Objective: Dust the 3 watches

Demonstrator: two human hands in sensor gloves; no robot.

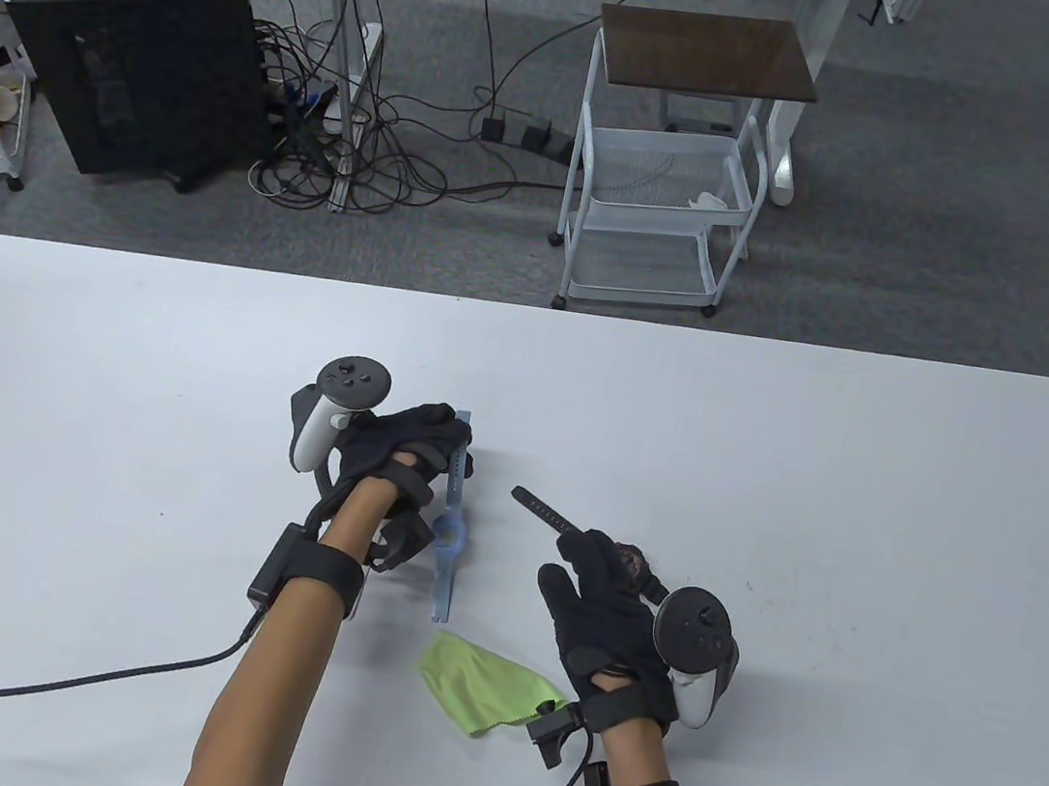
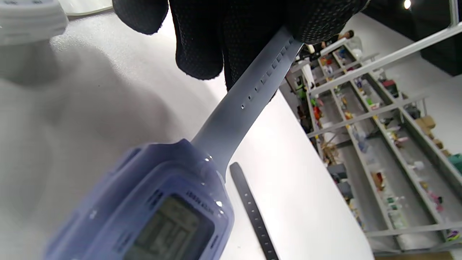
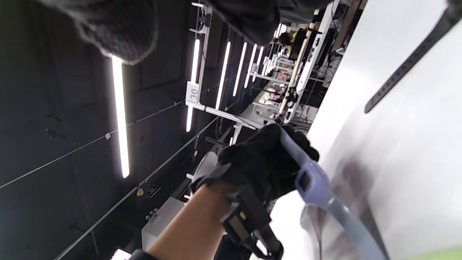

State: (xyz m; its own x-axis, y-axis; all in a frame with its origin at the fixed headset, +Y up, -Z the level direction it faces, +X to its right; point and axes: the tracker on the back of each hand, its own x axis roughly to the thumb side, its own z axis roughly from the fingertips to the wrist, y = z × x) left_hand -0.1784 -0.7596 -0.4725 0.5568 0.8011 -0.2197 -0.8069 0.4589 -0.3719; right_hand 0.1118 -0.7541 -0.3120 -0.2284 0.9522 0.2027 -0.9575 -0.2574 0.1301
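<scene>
— Table (image 1: 768,466) first: white, wide, with rounded far corners, carrying everything. What sits beyond it?

— Grey floor with a white wire cart (image 1: 668,169) that has a dark top, a black computer tower (image 1: 138,56) to the left, and a tangle of cables between them.

— And the hands?

— Left hand (image 1: 398,458) is curled round the upper strap of a pale blue digital watch (image 1: 450,531). The left wrist view shows the gloved fingers (image 2: 202,39) wrapped over the strap, with the grey display close to the lens. The watch hangs roughly lengthwise away from the person, its lower strap end reaching down toward the table.

— Right hand?

— Right hand (image 1: 598,598) holds a black watch (image 1: 556,517); its perforated strap sticks out up and to the left from the fingers. The body is mostly hidden in the glove, so I cannot tell exactly how the fingers grip it.

— Anything smaller?

— Lime-green cloth (image 1: 483,685), crumpled, lying on the table between the two forearms, just below the blue watch's lower strap end. I only see two watches.
</scene>
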